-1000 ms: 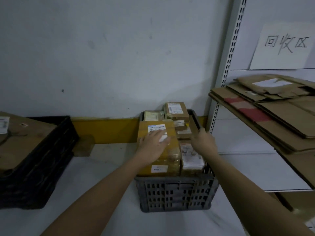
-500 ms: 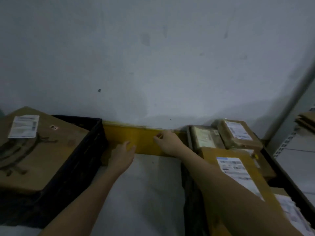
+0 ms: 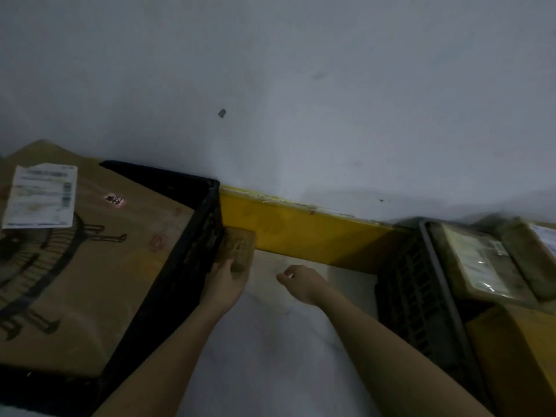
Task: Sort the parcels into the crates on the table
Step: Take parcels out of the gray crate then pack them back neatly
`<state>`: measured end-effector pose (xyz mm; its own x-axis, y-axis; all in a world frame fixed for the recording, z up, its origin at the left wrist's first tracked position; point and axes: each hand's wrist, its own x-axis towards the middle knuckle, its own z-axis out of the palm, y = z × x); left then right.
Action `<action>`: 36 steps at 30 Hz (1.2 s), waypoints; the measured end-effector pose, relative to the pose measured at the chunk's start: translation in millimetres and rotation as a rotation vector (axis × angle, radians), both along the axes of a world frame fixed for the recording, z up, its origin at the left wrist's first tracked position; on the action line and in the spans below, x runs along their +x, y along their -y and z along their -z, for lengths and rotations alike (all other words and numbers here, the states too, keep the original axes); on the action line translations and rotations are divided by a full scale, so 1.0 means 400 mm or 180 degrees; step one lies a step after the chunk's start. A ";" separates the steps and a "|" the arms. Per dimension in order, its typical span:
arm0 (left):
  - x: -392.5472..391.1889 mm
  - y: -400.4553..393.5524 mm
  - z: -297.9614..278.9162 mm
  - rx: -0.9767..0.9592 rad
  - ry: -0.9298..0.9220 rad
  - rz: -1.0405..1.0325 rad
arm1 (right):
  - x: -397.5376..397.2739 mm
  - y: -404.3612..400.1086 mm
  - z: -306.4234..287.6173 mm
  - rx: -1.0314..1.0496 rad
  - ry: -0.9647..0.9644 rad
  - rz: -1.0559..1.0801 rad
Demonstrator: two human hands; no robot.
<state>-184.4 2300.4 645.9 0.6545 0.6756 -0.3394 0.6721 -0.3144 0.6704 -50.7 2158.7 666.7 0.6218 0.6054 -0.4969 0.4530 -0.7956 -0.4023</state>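
A small brown parcel (image 3: pixel 239 246) lies on the white table between the black crate (image 3: pixel 192 251) and the yellow strip at the wall. My left hand (image 3: pixel 224 284) grips its near edge, thumb on top. My right hand (image 3: pixel 301 281) hovers just right of it, fingers loosely curled, holding nothing. The black crate on the left holds a large cardboard box (image 3: pixel 81 254) with a white label. The grey crate (image 3: pixel 427 299) on the right is full of taped parcels (image 3: pixel 478 260).
A yellow strip (image 3: pixel 307 233) runs along the foot of the white wall. White table surface (image 3: pixel 270 356) lies between the two crates. A yellow-brown parcel (image 3: pixel 517 356) fills the near part of the grey crate.
The view swung left from the grey crate. My left hand reached forward and took hold of the small parcel beside the black crate. My right hand came back from the yellow strip.
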 end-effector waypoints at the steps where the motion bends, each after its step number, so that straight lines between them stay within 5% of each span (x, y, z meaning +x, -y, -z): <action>1: 0.007 -0.003 0.012 0.0018 -0.0033 0.0015 | 0.001 -0.002 0.018 -0.0049 -0.0003 0.0010; 19: 0.113 -0.052 0.171 0.0880 -0.0593 -0.0112 | 0.019 -0.013 0.149 0.0078 0.0294 0.0187; 36: 0.019 0.053 0.192 0.0930 -0.0726 0.0290 | -0.154 0.100 0.233 0.0140 -0.0132 0.0357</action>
<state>-176.9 2279.4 569.0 0.6463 0.7078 -0.2850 0.7541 -0.5355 0.3801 -112.2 2118.7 573.6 0.6663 0.5550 -0.4980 0.3445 -0.8214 -0.4545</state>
